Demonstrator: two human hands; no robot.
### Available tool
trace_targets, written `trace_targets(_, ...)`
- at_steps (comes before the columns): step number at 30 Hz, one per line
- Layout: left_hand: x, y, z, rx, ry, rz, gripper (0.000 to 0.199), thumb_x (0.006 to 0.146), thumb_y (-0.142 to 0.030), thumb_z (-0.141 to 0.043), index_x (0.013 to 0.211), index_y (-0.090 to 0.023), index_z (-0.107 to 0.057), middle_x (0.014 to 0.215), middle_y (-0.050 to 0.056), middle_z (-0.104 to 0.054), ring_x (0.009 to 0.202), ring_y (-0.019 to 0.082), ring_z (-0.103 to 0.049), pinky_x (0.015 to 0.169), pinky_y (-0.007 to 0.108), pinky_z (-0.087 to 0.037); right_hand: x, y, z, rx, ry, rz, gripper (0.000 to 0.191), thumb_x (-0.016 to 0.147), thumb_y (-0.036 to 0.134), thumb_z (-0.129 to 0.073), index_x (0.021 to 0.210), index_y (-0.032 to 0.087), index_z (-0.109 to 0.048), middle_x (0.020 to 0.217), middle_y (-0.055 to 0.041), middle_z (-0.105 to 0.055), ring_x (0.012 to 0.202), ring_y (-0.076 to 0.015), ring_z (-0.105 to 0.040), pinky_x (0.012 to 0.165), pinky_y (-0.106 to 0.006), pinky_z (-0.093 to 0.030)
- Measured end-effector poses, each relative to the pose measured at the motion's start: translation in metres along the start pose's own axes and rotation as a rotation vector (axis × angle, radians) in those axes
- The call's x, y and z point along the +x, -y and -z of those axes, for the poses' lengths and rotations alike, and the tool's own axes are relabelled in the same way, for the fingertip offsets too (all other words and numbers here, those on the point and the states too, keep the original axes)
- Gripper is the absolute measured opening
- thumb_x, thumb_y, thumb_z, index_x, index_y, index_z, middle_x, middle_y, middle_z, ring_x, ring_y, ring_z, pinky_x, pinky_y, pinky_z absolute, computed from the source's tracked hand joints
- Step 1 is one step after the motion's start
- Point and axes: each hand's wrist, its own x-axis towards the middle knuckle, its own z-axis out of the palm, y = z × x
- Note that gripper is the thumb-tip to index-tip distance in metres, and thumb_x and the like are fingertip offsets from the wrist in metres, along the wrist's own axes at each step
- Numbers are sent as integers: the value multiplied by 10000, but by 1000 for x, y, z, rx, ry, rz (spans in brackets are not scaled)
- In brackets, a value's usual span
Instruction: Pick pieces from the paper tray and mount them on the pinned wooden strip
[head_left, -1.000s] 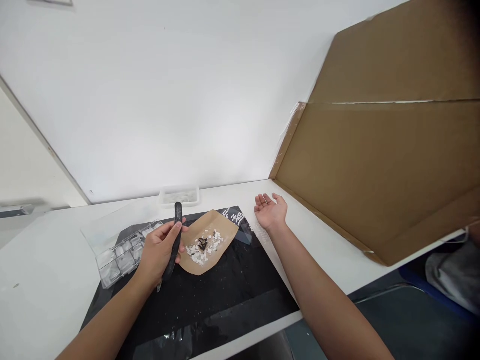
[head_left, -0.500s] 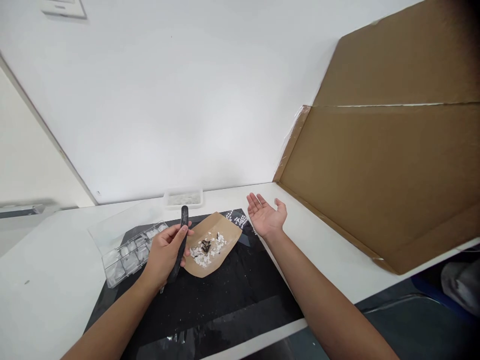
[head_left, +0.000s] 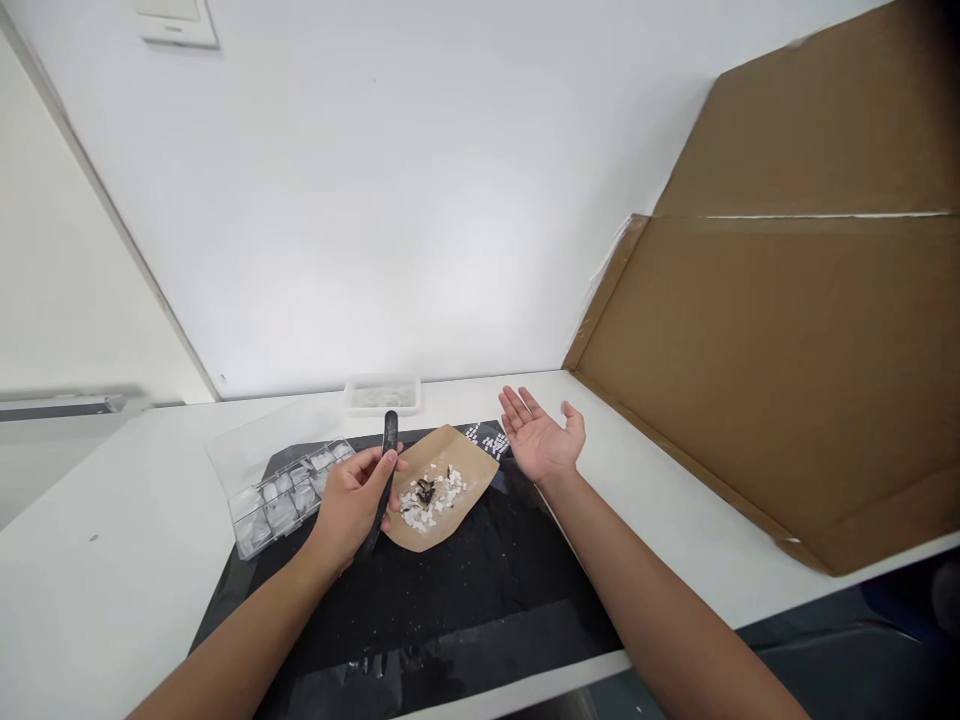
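Observation:
My left hand [head_left: 358, 495] is closed around a long, narrow black tool [head_left: 389, 440], held nearly upright with its top end sticking out above the thumb. Its lower end runs down behind the hand, so I cannot make out what kind of tool it is. Just right of that hand lies a brown paper sheet [head_left: 457, 450] with small white chips [head_left: 420, 515] and a few dark scraps [head_left: 426, 491] scattered on it. My right hand [head_left: 546, 440] is held palm up with fingers spread, and nothing lies in it. It is beyond the paper's right corner.
A clear compartment box [head_left: 259, 540] with its lid open holds small bags at left. Behind stands a white tray [head_left: 384, 410] of pale bits. Small white squares [head_left: 487, 440] lie on the black mat [head_left: 480, 590]. Cardboard [head_left: 765, 380] stands along the right.
The whole view has shifted, so things sit slightly further right in the picture. Both hands keep nearly the same pose, the left still around the black tool and the right still palm up.

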Motion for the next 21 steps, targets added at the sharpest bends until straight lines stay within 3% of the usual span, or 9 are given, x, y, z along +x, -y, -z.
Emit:
trace_targets(7, 4, 3, 3, 8, -30, -9, 597, 838, -644, -740, 1127, -121, -739, 546, -20, -624, 396, 110, -491, 353, 210, -441, -4, -6, -1, -90, 38, -18, 509, 913, 588, -420, 1111, 218, -709, 1337, -120, -723, 1355, -257, -620, 828, -313, -630)
trace_targets(13, 6, 6, 3, 22, -45, -22, 590, 846, -648, -727, 1129, -131, -741, 572, -11, -644, 417, 118, -513, 358, 211, -448, -3, -6, 0, -187, 80, 17, 495, 891, 614, -451, 1072, 253, -737, 1337, -87, -730, 1394, -291, -587, 879, -390, -629)
trace_targets(21, 6, 4, 4, 90, -43, -65, 549, 871, -652, -691, 1058, -139, -746, 514, -22, -618, 376, 116, -498, 357, 210, -446, 0, -8, -2, -251, 42, -9, 155, 799, 350, -753, 924, 260, -739, 1134, -44, -797, 1173, -242, -713, 762, -300, -631)
